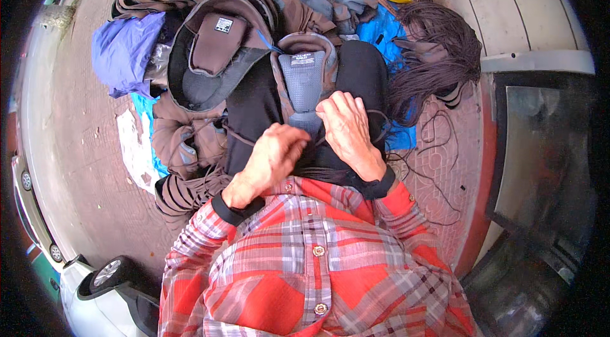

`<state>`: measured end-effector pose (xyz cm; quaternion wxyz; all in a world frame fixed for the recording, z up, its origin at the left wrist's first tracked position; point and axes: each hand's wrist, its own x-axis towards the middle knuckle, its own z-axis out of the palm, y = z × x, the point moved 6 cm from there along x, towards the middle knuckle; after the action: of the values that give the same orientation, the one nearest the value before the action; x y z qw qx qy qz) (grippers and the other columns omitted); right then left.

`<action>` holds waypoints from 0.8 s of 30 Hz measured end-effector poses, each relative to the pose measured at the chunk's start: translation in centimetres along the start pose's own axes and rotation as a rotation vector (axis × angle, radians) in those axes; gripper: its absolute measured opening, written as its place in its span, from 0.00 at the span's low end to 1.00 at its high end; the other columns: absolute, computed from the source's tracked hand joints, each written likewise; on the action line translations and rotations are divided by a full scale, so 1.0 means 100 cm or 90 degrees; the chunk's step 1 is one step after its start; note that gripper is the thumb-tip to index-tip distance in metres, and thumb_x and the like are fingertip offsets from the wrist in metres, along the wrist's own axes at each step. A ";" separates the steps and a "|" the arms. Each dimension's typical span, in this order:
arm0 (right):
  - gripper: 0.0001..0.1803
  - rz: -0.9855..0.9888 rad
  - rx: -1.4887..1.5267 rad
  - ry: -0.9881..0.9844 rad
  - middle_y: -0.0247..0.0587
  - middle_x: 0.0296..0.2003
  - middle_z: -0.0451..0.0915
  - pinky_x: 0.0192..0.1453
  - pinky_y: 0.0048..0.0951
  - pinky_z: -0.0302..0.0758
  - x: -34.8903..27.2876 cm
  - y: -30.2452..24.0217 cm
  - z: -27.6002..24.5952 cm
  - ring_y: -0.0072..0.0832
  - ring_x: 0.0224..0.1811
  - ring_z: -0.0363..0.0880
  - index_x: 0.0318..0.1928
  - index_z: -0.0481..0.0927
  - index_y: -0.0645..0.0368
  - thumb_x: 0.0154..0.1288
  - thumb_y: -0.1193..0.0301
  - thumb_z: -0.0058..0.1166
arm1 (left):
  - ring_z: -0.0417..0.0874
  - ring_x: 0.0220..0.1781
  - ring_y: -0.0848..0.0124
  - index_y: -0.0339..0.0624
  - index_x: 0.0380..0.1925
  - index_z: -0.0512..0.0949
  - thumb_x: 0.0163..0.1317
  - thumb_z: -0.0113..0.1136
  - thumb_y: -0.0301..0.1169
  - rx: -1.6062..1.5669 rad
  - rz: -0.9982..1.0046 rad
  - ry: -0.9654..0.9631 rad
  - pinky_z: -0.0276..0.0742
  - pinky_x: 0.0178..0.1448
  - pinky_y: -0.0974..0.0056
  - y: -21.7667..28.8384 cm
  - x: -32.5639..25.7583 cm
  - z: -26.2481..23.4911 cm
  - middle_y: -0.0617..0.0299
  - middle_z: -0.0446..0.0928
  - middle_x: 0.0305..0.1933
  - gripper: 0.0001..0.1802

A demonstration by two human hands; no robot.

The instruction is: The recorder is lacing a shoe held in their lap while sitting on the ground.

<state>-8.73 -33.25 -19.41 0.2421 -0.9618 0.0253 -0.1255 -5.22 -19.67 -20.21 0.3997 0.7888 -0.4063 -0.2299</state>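
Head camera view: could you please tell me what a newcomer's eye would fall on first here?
First, the red plaid shirt filling the lower middle. Just above it the left hand and right hand rest on a grey padded piece lying on black fabric. Beyond lie a heap of brown backpack parts on a blue tarp, with a bundle of dark cords to the right.

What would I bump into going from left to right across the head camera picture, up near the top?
Purple cloth bundle → brown backpack panel with a small label → grey padded piece → tangle of dark cords → pale kerb edge.
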 end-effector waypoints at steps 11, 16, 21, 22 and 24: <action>0.07 -0.023 -0.039 -0.032 0.43 0.30 0.68 0.41 0.38 0.61 0.001 -0.002 0.013 0.38 0.36 0.68 0.30 0.71 0.58 0.50 0.74 0.54 | 0.78 0.35 0.58 0.35 0.44 0.73 0.57 0.54 0.21 -0.190 -0.188 0.099 0.74 0.41 0.61 -0.029 0.015 -0.001 0.51 0.75 0.34 0.13; 0.05 0.010 -0.042 -0.030 0.43 0.29 0.68 0.41 0.38 0.61 0.001 -0.001 0.014 0.38 0.35 0.69 0.29 0.71 0.58 0.50 0.73 0.53 | 0.78 0.35 0.60 0.35 0.43 0.73 0.57 0.53 0.20 -0.144 -0.103 0.115 0.74 0.41 0.61 -0.030 0.019 -0.001 0.50 0.75 0.33 0.13; 0.07 -0.002 -0.019 -0.037 0.43 0.30 0.68 0.42 0.38 0.61 0.002 0.000 0.013 0.38 0.36 0.69 0.30 0.72 0.58 0.47 0.74 0.54 | 0.79 0.35 0.61 0.36 0.42 0.73 0.57 0.53 0.20 -0.166 -0.132 0.099 0.74 0.42 0.62 -0.032 0.019 0.000 0.51 0.75 0.33 0.12; 0.09 -0.017 -0.017 -0.052 0.42 0.30 0.68 0.42 0.38 0.61 0.003 -0.001 0.013 0.38 0.36 0.68 0.30 0.71 0.58 0.45 0.75 0.54 | 0.79 0.35 0.61 0.36 0.42 0.73 0.57 0.53 0.20 -0.166 -0.133 0.100 0.74 0.42 0.62 -0.032 0.019 0.000 0.51 0.75 0.33 0.12; 0.10 -0.033 -0.016 -0.066 0.42 0.30 0.68 0.42 0.38 0.61 0.003 -0.003 0.013 0.38 0.37 0.68 0.30 0.71 0.58 0.44 0.75 0.55 | 0.78 0.35 0.62 0.36 0.42 0.73 0.57 0.53 0.20 -0.186 -0.143 0.096 0.74 0.42 0.63 -0.033 0.019 0.000 0.52 0.74 0.32 0.12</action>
<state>-8.13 -32.45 -20.36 0.2277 -0.9703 -0.0104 -0.0814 -2.65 -20.07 -23.02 0.5111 0.7779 -0.2470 -0.2694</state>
